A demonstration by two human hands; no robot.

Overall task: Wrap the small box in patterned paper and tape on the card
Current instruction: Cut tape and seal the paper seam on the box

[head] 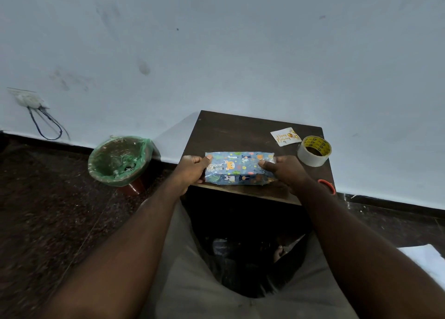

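Note:
A small box wrapped in blue paper with cartoon animals (238, 168) lies near the front edge of a small dark wooden table (240, 131). My left hand (191, 170) grips its left end, thumb on top. My right hand (285, 169) grips its right end, thumb pressing the top face. A white "Happy Birthday" card (285, 136) lies flat at the table's back right. Beside the card, at the right edge, stands a roll of clear tape with a yellow core (313, 151).
An orange handle, perhaps of scissors (327, 186), shows at the table's front right corner behind my right wrist. A bin lined with a green bag (120, 161) stands on the floor to the left. The wall is close behind the table. My knees are below the table.

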